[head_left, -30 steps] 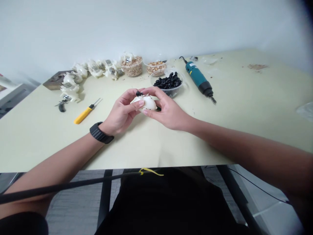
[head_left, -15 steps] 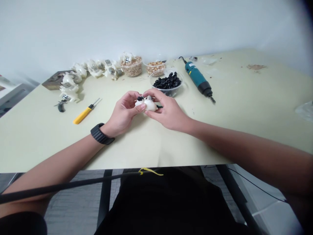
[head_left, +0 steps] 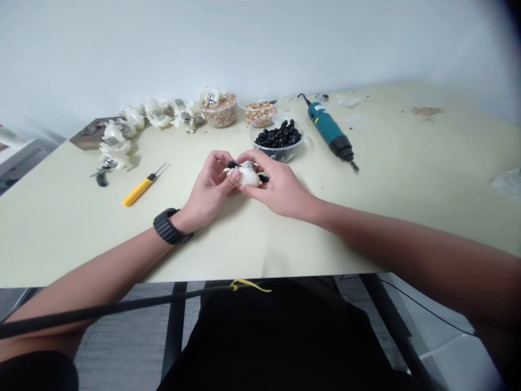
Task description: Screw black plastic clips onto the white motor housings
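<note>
Between my two hands, just above the table's middle, is a small white plastic toy body (head_left: 247,176) with a rounded side facing me. My left hand (head_left: 212,183) grips its left end, thumb on the front. A small black piece (head_left: 232,164) shows at the left fingertips, on or against the toy's top. My right hand (head_left: 280,182) is closed around the toy's right end, with fingers over the top and the thumb below. Something dark green (head_left: 264,178) pokes out by the right palm; what it belongs to is hidden.
Behind my hands stands a clear bowl of black pieces (head_left: 280,136), near tubs of tan pieces (head_left: 220,111) and brown pieces (head_left: 259,112). Several white toy bodies (head_left: 116,144) line the back left. A yellow screwdriver (head_left: 138,191), a black-handled tool (head_left: 102,177) and a teal power screwdriver (head_left: 330,130) lie around.
My left hand has shifted slightly to the right, and its thumb has slid a little up the toy body. My right hand has hardly moved.
</note>
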The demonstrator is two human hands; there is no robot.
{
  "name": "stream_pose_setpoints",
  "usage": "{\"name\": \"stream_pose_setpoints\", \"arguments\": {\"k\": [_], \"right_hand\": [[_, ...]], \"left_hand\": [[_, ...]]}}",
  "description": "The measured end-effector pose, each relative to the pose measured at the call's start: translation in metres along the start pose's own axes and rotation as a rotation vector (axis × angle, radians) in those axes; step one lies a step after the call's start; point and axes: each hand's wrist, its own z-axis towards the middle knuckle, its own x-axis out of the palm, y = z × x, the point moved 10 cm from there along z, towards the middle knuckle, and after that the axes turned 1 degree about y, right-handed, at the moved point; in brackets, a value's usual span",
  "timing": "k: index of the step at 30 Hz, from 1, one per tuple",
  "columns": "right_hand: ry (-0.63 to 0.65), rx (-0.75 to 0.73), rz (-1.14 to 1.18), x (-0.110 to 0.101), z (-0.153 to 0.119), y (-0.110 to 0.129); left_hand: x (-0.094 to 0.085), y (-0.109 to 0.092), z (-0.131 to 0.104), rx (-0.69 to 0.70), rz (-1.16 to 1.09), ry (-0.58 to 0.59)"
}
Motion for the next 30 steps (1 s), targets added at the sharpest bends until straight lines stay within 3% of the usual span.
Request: {"name": "stream_pose_setpoints", "arguments": {"k": [12, 30], "right_hand": [[0.002, 0.007, -0.008, 0.0008, 0.0006, 0.0019], [-0.037, -0.058, -0.099, 0.0001, -0.0003, 0.0075]], "left_hand": [[0.0029, -0.0005, 0.0014, 0.043, -0.014, 0.038], [-0.0042, -0.0014, 0.0034, 0.045, 0.031, -0.017]]}}
